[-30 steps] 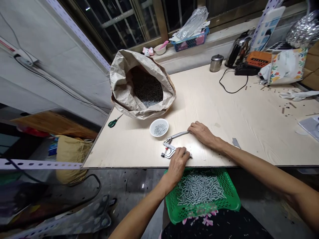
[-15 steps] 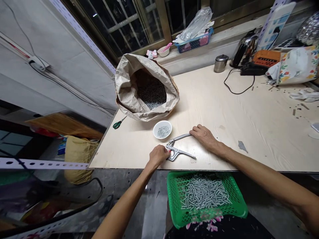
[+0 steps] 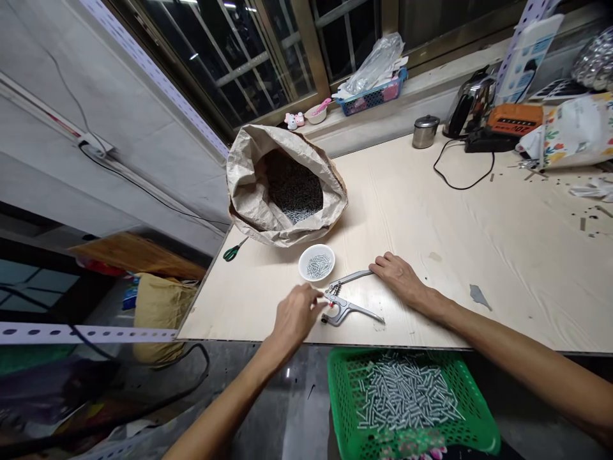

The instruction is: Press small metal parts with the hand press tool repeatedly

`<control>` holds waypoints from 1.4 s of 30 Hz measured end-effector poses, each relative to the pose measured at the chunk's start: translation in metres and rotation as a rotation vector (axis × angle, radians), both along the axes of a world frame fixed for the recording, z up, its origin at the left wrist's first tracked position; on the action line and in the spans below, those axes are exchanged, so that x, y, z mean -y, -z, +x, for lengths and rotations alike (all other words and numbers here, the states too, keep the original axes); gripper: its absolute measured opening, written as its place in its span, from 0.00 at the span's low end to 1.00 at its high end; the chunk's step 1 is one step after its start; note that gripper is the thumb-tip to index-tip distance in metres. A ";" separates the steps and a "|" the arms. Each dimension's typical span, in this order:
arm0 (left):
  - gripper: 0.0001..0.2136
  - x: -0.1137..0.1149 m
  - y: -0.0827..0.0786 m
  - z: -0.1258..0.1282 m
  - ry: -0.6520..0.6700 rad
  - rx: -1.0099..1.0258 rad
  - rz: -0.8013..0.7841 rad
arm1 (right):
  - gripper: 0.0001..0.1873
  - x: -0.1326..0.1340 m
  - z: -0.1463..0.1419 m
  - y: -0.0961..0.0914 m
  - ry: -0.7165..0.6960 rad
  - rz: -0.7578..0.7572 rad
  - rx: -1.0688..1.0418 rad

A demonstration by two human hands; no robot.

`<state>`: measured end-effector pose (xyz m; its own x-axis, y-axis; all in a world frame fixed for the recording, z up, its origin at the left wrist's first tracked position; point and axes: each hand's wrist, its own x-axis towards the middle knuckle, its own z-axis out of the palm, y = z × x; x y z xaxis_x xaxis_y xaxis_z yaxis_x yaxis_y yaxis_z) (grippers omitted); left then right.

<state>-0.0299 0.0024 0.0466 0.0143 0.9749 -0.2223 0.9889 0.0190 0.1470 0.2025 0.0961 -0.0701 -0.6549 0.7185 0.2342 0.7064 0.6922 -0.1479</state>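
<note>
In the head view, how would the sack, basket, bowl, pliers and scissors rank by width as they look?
Widest two, unranked: basket and sack; the basket sits nearer the camera, so I can't be sure.
Then pliers, handles spread.
Then bowl.
Smallest: scissors.

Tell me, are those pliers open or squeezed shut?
Open. The pliers' two handles are spread apart, with bare table between them; the right hand holds the upper one's end.

Legible markings: one.
"20V" is seen upside down on the orange device (image 3: 514, 119); print on the white-and-blue item (image 3: 528, 56) and lettering on the floral bag (image 3: 577, 135) cannot be read.
</note>
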 end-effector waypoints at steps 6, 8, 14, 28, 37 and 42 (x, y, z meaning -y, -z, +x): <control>0.12 -0.069 0.022 -0.020 -0.097 -0.145 0.071 | 0.13 0.002 -0.001 -0.001 0.001 0.024 -0.015; 0.11 -0.083 0.030 -0.020 -0.098 -0.178 0.035 | 0.13 0.001 -0.001 0.000 0.002 0.035 -0.019; 0.10 -0.093 0.046 -0.015 -0.044 -0.284 0.009 | 0.14 -0.001 -0.002 0.005 0.006 0.068 -0.019; 0.07 -0.035 0.029 -0.019 -0.308 0.545 0.210 | 0.08 0.029 -0.011 -0.014 -0.060 -0.040 -0.112; 0.11 0.001 0.038 -0.015 -0.424 0.893 0.000 | 0.06 0.051 -0.029 -0.012 -0.173 -0.315 0.011; 0.06 0.010 0.057 -0.022 -0.293 0.573 0.052 | 0.06 0.047 -0.015 -0.009 -0.196 -0.276 -0.051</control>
<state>-0.0514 -0.0077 -0.0106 -0.1519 0.9657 -0.2107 0.7084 0.2550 0.6581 0.1876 0.0487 -0.0616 -0.7793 0.6209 0.0845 0.5506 0.7429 -0.3808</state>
